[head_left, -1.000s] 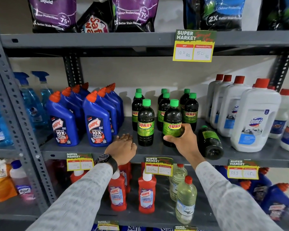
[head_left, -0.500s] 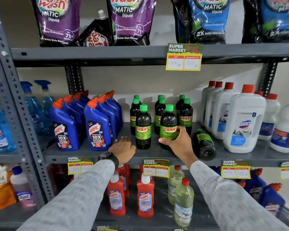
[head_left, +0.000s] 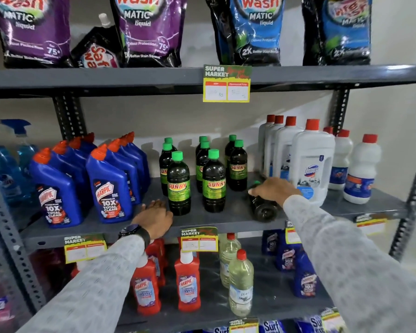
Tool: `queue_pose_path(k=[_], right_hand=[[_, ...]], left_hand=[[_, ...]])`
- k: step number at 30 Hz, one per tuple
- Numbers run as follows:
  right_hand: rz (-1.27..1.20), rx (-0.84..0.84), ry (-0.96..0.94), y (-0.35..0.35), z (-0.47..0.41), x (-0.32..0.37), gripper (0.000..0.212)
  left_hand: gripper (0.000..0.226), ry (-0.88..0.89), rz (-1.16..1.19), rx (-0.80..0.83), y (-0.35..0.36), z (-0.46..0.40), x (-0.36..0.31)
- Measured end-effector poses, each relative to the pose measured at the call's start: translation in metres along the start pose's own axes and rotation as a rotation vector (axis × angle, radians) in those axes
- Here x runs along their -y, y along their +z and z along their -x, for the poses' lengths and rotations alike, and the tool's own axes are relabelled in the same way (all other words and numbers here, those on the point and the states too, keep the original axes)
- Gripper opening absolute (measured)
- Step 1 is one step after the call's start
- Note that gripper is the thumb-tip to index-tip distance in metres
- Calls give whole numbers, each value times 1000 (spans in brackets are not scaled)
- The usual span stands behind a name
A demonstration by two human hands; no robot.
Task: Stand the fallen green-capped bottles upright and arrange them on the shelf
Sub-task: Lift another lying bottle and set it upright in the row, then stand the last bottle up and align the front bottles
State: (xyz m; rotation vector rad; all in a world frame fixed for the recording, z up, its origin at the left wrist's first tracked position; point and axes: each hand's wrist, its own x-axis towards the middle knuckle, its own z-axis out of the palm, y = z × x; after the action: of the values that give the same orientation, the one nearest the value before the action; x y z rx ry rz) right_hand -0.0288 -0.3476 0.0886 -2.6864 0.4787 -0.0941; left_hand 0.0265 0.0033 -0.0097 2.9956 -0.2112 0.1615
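Observation:
Several dark green-capped "Sunny" bottles stand in three short columns on the middle grey shelf (head_left: 228, 221); the front ones are at the left (head_left: 178, 188) and the centre (head_left: 213, 186). One more green-capped bottle (head_left: 262, 211) lies on its side to their right, base toward me, cap pointing back. My right hand (head_left: 275, 189) is curled over its upper body, hiding most of it. My left hand (head_left: 155, 216) rests palm down on the shelf's front edge, just left of the front-left bottle, holding nothing.
Blue Harpic bottles (head_left: 108, 188) crowd the shelf's left part, and white red-capped bottles (head_left: 311, 162) stand right behind the fallen bottle. Detergent pouches (head_left: 149, 30) fill the shelf above. Red Harpic bottles (head_left: 186, 284) and clear ones sit below.
My right hand let go of the front-centre standing bottle and moved right onto the fallen one. The left hand stayed on the shelf edge. The view tilted upward.

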Motion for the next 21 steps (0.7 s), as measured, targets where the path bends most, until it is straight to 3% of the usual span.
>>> queue_pose_path(k=[2, 4, 7, 11, 14, 18, 21], right_hand=[[-262, 146, 143, 3, -3, -8, 66], [-432, 181, 215, 9, -7, -14, 63], [-484, 160, 181, 13, -12, -17, 52], [-582, 163, 113, -3, -12, -9, 54], [-699, 50, 20, -17, -9, 5, 61], [-815, -233, -120, -2, -2, 20, 75], [-790, -412, -238, 31, 5, 18, 67]], left_hand=[[71, 0, 11, 0, 1, 0, 0], [72, 1, 21, 3, 0, 1, 0], [69, 1, 26, -2, -1, 2, -3], [67, 10, -1, -2, -3, 4, -4], [65, 35, -45, 6, -3, 4, -3], [66, 45, -71, 23, -1, 3, -2], [65, 39, -39, -8, -1, 4, -2]])
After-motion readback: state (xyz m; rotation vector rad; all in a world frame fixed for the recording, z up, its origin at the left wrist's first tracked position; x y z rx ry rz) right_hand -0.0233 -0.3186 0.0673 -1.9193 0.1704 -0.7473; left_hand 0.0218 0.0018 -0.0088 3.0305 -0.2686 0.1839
